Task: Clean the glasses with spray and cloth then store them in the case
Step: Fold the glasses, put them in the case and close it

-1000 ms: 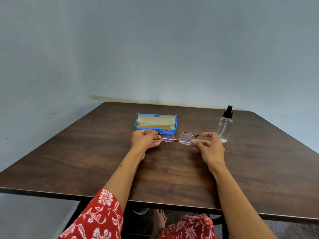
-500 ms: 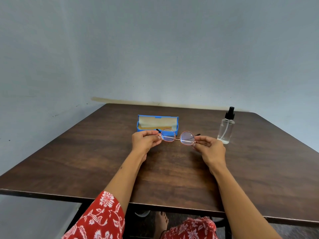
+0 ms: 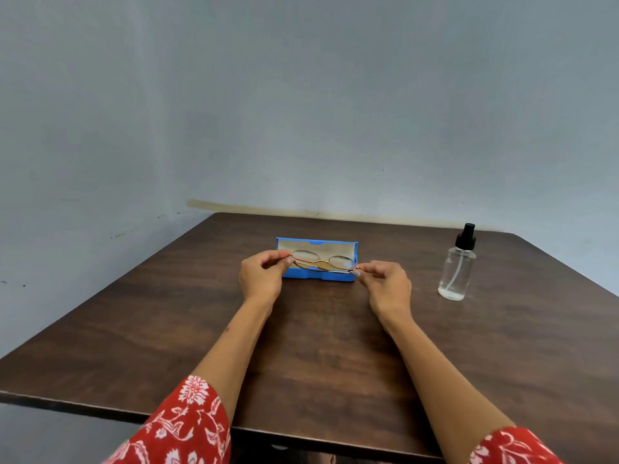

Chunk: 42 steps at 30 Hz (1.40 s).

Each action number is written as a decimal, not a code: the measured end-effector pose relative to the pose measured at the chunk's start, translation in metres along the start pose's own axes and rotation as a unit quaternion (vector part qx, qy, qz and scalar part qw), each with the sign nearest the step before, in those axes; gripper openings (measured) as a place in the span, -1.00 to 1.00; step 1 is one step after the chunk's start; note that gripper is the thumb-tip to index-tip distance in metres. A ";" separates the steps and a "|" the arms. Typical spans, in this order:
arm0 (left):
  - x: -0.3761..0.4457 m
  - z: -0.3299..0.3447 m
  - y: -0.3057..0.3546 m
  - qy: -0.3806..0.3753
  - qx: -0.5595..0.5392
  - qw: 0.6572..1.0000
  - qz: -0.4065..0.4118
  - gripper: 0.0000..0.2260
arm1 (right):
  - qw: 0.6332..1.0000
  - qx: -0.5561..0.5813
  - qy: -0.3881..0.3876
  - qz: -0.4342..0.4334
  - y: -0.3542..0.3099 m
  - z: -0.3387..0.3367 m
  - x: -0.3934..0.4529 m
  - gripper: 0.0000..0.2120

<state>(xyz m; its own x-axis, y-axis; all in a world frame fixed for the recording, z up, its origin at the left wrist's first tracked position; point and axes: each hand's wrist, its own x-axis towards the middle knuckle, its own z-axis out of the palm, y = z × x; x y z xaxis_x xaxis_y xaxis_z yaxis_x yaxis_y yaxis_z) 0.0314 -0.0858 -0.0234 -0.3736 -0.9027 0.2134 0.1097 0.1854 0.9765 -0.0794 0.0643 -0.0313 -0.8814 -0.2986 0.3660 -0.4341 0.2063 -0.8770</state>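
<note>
Thin gold-rimmed glasses [image 3: 323, 261] with round lenses hang flat just above the open blue case [image 3: 318, 278], folded. My left hand [image 3: 263, 275] pinches their left end and my right hand [image 3: 385, 285] pinches their right end. The case stands on the table with its lid up, showing a beige lining and a yellowish cloth [image 3: 326, 265] inside, partly hidden by the glasses. A clear spray bottle [image 3: 457, 266] with a black pump top stands upright to the right of my right hand, apart from it.
The dark wooden table [image 3: 318, 356] is pushed into a corner of grey-blue walls. Its near edge runs across the bottom of the view, with my red floral sleeves over it.
Both hands have carried the glasses away from me and tilted them flat, from in front of the case to just over its open tray. The bottle and case have not moved.
</note>
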 end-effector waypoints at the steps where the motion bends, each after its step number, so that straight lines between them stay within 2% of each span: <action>1: 0.005 -0.001 0.002 -0.004 0.009 1.000 0.007 -0.84 | 1.000 0.001 0.006 0.005 -0.001 0.006 0.003 -0.83; 5: 0.021 -0.001 0.003 -0.023 0.067 0.997 0.043 -0.80 | 1.000 -0.016 0.010 0.010 -0.002 0.021 0.014 -0.79; 11: 0.031 -0.002 -0.016 -0.042 0.125 0.987 0.096 -0.90 | 0.999 -0.047 -0.006 -0.002 0.003 0.026 0.025 -0.81; 17: 0.032 -0.001 -0.019 -0.026 0.178 0.976 0.125 -0.89 | 0.996 -0.086 -0.013 -0.023 0.004 0.028 0.029 -0.82; 27: 0.043 0.006 -0.018 -0.065 0.187 0.976 0.092 -0.92 | 0.987 -0.156 0.009 -0.045 0.001 0.031 0.024 -0.78; 32: 0.043 0.008 -0.020 -0.075 0.192 0.975 0.081 -0.90 | 0.979 -0.196 -0.008 -0.056 -0.002 0.033 0.021 -0.76; 42: 0.041 0.007 -0.024 -0.056 0.261 0.952 0.153 -0.87 | 0.973 -0.222 -0.006 -0.053 -0.003 0.034 0.017 -0.77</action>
<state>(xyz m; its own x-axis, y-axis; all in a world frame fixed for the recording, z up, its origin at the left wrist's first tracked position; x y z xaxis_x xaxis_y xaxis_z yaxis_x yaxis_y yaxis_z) 0.0072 -0.1241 -0.0377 -0.4968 -0.7340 0.4631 -0.2319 0.6264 0.7442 -0.0869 0.0270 -0.0329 -0.8260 -0.3502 0.4416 -0.5628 0.5558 -0.6118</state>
